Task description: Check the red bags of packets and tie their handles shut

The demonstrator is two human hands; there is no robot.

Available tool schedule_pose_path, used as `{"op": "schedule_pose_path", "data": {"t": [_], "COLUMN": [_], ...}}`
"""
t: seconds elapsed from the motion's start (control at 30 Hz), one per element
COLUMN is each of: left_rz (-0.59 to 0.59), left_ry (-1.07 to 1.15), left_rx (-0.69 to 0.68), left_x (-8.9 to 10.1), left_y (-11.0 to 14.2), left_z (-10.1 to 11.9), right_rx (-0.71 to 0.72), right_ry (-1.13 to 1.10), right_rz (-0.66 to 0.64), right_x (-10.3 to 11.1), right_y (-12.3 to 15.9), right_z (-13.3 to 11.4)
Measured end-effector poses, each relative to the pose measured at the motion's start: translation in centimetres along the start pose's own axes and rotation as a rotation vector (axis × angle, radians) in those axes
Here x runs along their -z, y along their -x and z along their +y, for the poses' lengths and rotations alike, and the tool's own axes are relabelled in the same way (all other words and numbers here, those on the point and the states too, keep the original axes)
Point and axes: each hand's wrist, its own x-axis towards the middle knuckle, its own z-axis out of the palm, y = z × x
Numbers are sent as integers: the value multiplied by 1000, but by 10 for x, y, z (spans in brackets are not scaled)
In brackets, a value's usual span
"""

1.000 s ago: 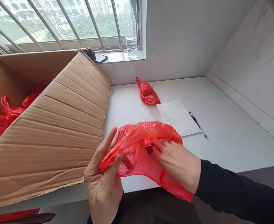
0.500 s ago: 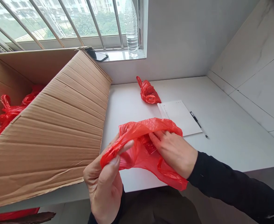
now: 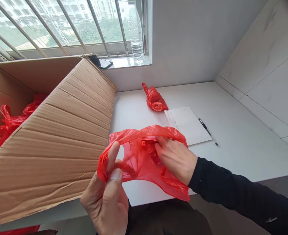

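Nearest us are our two hands and one red plastic bag (image 3: 144,174), which spreads between them. Our left hand (image 3: 106,199) holds the bag's gathered left end, the film draped over its bent fingers with the thumb close by. Our right hand (image 3: 174,158) reaches in from the right, its fingers inside the bag's mouth and against a red printed piece (image 3: 155,158); the fingertips are partly hidden, so we cannot tell whether they grip it. That piece lies just left of the right hand, within the bag, well right of our left hand. The bag's lower right corner hangs at the near edge of the white table (image 3: 242,140).

Left of our left hand stands one cardboard box (image 3: 60,147), its slanting wall limiting room on that side. It contains red bundles (image 3: 13,122), at least two by what shows. Beyond the bag we see one notebook (image 3: 194,127), partly covered by it, and one pen (image 3: 208,132) just beside the right edge of the pages. From the pen, tabletop stretches right to the tiled wall (image 3: 268,94). Behind the notebook, touching its corner, lies one knotted red bag (image 3: 156,99). Farthest, on the sill, we count one phone (image 3: 105,64) and one upright bottle (image 3: 136,39).
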Motion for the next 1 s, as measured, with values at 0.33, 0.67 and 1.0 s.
{"op": "schedule_pose_path", "data": {"t": [0.33,0.67,1.0], "left_rz": [27,-77,-59], "left_ry": [9,31,-13], "left_rx": [69,28,98], "left_x": [2,0,1], "left_y": [2,1,3], "left_z": [2,4,5], "right_rx": [142,268,40], "right_ry": [-89,9,-54], "right_rz": [-16,-157,-32], "right_x": [-17,-26,-10], "right_y": [10,24,26], "right_z": [-1,-4,11]}}
